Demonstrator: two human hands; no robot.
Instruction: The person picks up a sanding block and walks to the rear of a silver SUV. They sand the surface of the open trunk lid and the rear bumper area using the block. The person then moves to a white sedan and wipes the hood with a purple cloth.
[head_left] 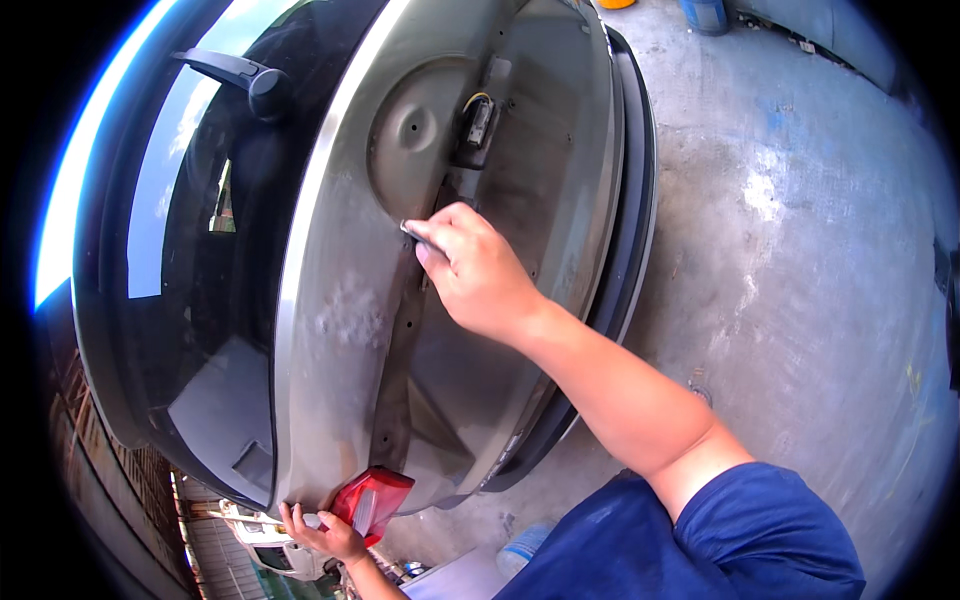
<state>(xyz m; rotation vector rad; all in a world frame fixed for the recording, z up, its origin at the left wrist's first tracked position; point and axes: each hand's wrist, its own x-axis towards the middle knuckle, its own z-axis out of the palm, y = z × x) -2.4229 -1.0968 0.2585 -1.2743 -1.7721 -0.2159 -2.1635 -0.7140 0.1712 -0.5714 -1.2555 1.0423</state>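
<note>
Tailgate panel [330, 300] of a grey vehicle, raised; a small metal tool [412, 233] is held against it at mid-height.

Right hand [478, 272] is closed around the tool, its tip set at the recessed centre strip just below the wired latch unit [478, 125]. Left hand [325, 532] is closed on the red tail lamp [372, 500] at the panel's lower corner, fingers wrapped under the edge. Likely risks: the tool could slip along the bare metal and scratch it, or catch the yellow wire above; the lamp could drop if the grip loosens. Rear glass [190, 250] with wiper arm [235, 72] lies just left. Black rubber seal [632, 200] marks the right edge; open concrete floor [800, 250] beyond gives elbow room.
</note>
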